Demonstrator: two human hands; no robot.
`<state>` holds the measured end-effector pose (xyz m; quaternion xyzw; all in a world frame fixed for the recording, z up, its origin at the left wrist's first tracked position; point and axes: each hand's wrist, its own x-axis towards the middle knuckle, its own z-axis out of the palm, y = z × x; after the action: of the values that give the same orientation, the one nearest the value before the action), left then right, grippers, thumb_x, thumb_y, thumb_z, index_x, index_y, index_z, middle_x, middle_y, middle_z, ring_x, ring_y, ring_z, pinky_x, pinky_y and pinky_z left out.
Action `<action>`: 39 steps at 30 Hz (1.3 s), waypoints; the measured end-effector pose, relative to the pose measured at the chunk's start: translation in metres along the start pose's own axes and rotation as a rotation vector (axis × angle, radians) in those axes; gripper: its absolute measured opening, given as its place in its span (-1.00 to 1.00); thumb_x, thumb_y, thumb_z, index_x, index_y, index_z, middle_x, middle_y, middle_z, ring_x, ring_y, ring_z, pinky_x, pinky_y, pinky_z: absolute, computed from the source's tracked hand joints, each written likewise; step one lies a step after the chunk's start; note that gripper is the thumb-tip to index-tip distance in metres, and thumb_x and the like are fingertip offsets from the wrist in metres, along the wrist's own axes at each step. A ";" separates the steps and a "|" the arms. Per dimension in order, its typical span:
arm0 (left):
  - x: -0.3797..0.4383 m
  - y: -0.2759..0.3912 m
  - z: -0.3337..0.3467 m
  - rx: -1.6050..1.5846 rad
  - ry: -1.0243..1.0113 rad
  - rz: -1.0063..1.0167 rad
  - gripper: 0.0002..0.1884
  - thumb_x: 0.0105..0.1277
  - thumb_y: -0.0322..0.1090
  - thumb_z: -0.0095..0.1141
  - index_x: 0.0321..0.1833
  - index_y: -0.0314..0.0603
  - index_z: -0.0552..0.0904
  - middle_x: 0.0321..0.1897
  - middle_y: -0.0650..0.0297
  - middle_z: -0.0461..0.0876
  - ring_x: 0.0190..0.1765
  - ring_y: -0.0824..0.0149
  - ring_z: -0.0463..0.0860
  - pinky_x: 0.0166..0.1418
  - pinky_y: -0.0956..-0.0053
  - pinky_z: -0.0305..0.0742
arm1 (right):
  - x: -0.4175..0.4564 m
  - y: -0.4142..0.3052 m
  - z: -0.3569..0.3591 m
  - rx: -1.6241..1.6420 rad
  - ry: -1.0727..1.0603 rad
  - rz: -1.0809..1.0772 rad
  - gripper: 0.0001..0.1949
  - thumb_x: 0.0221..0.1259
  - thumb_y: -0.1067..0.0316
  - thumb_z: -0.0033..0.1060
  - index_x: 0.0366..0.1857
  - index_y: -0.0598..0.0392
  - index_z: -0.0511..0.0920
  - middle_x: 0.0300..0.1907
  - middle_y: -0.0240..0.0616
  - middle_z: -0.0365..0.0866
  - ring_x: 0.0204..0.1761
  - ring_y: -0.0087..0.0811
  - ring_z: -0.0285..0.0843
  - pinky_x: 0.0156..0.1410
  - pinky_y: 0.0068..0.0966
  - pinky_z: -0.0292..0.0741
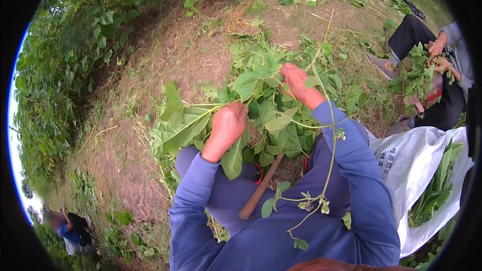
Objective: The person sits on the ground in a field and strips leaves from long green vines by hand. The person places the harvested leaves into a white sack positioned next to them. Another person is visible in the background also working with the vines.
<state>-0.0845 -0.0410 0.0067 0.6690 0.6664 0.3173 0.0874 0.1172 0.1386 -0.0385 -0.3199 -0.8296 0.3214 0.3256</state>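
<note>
My left hand (229, 126) is closed around the stalks of several broad green leaves (184, 124), which fan out to its left. To its right and farther forward, my right hand (299, 84) grips leafy vine growth (260, 77); its fingertips are partly hidden by foliage. A long thin vine (328, 173) with small leaves and flower clusters trails over my right forearm and down across my lap. Below both hands lies a heap of cut vines and leaves (284, 139). A wooden handle (261, 188) slants up between my legs, its far end covered by leaves.
At right, a white woven sack (406, 158) bearing print holds long green leaves (433, 195). Beyond it a seated co-worker (448, 67) handles vines. Another person (71, 229) is at far lower left. Dense climbing foliage (75, 52) borders the bare, straw-strewn soil (180, 45).
</note>
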 end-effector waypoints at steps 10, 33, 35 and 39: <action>-0.006 -0.001 -0.007 0.045 -0.095 0.001 -0.81 0.24 -0.35 0.18 -0.22 -0.37 0.67 -0.34 -0.10 0.66 -0.23 -0.15 0.65 -0.16 0.11 0.54 | -0.006 0.019 0.007 -0.063 -0.418 0.234 -0.57 0.28 0.04 0.18 0.19 -0.11 0.56 -0.09 -0.14 0.71 -0.07 -0.21 0.67 0.12 -0.31 0.54; 0.000 -0.005 -0.080 0.581 0.163 0.323 -0.62 0.05 -0.41 0.21 0.01 -0.17 0.62 -0.12 0.18 0.60 -0.03 0.13 0.56 -0.07 0.26 0.45 | -0.006 -0.034 0.013 0.500 -0.286 0.369 -0.60 0.11 0.25 0.51 0.02 0.15 0.66 -0.18 -0.40 0.72 -0.22 -0.59 0.60 -0.06 -0.52 0.55; 0.009 0.007 -0.076 0.613 0.234 0.401 -0.60 0.04 -0.41 0.22 0.02 -0.16 0.62 -0.08 0.14 0.59 0.00 0.10 0.54 -0.03 0.23 0.43 | -0.004 0.021 0.026 0.385 -0.203 0.199 -0.60 0.11 0.26 0.51 0.03 0.14 0.66 -0.14 -0.40 0.72 -0.17 -0.60 0.60 -0.03 -0.52 0.54; 0.001 0.010 -0.076 0.550 0.343 0.405 -0.72 0.05 -0.41 0.19 -0.13 -0.15 0.64 -0.11 0.14 0.58 0.00 0.12 0.53 -0.03 0.23 0.42 | -0.006 0.014 0.026 0.711 -0.226 0.302 -0.59 0.12 0.25 0.49 0.05 0.14 0.65 -0.12 -0.39 0.71 -0.13 -0.59 0.59 0.02 -0.52 0.53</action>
<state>-0.1176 -0.0639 0.0714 0.7225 0.5861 0.2448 -0.2729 0.1060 0.1340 -0.0659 -0.2685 -0.6408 0.6658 0.2720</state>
